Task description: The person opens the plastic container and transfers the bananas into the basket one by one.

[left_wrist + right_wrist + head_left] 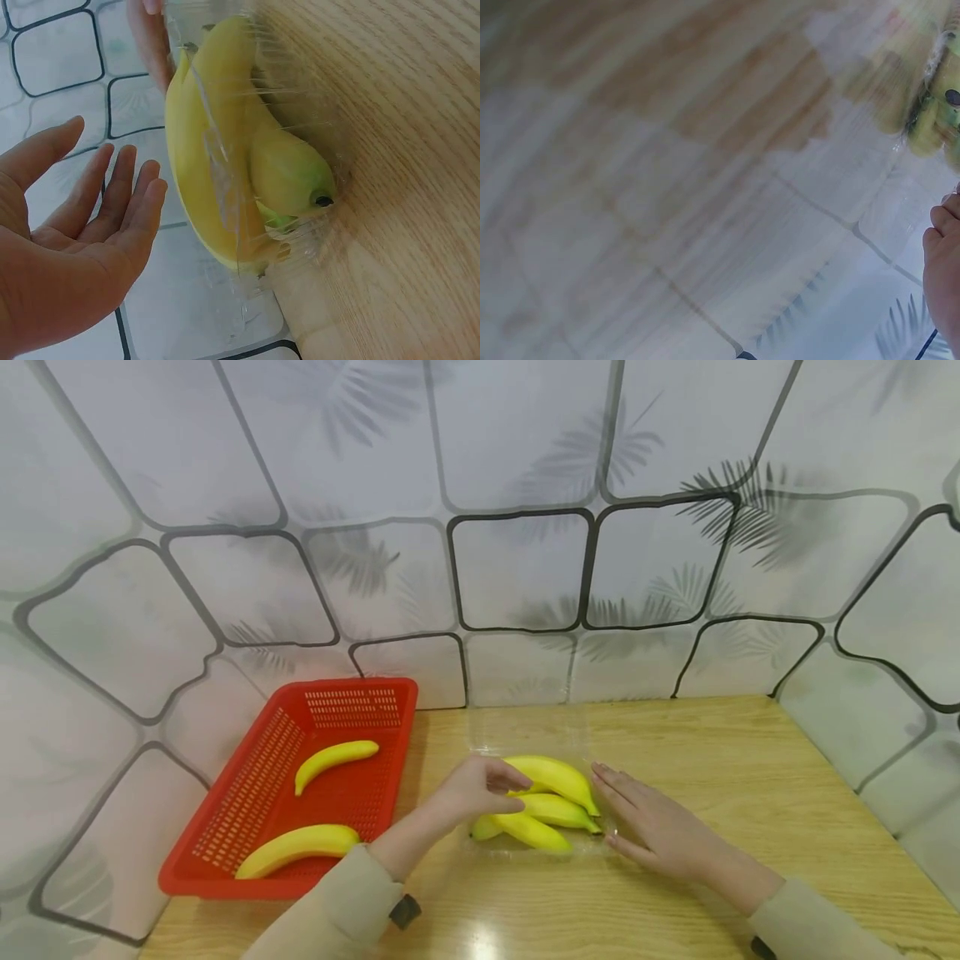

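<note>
Several yellow bananas (553, 810) lie together in a clear plastic container (244, 300) on the table, their tips green or dark. A see-through flap (525, 731) stands up behind them. My left hand (480, 789) hovers over the left side of the bananas; in the left wrist view its fingers are loosely bent, apart from the container, with nothing in them. On the other side my right hand (660, 822) has its fingers stretched out, fingertips right at the container's right edge. Only part of that hand shows in the right wrist view.
A red plastic basket (408, 727) with slotted walls stands on the left of the wooden table (675, 743). Inside it lie a banana (337, 758) at the back and another banana (300, 847) at the front. A patterned wall (517, 568) closes off the table's far side.
</note>
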Available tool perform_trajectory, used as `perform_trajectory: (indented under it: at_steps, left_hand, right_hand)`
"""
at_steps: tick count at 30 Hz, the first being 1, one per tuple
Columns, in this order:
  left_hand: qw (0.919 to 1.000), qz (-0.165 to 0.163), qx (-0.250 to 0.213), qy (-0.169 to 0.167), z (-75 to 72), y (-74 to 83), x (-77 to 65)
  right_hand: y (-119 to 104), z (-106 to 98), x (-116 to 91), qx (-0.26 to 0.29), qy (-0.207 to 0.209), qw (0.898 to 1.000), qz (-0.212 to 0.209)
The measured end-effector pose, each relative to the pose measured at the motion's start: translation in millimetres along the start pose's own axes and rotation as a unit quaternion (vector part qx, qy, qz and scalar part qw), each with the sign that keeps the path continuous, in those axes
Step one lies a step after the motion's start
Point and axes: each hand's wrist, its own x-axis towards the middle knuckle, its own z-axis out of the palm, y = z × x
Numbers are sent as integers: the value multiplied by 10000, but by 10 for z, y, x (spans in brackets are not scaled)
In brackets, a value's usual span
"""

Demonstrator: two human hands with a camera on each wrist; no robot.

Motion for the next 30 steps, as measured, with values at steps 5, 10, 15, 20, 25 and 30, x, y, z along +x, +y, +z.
perform_trajectory:
  at_steps: [5, 10, 15, 20, 25, 30]
  left_hand:
    - [9999, -102, 82, 32, 105, -42, 42]
    - [9993, -111, 280, 208, 230, -101, 41]
    - [9979, -51, 440, 462, 290, -137, 1]
    - [9959, -32, 682, 598, 287, -199, -28]
    - [9928, 36, 1041, 592, 263, -243, -48]
    - [9891, 174, 1395, 435, 246, -244, -71]
  right_hand:
    - [5, 1, -7, 5, 12, 10000, 16]
    - [8, 3, -14, 10, 0, 10000, 39]
    - [-1, -1, -2, 0, 37, 10000, 18]
    - [-10, -13, 2, -20, 9, 10000, 10]
    - [-12, -18, 1, -20, 9, 10000, 21]
    - [-8, -12, -2, -21, 33, 10000, 4]
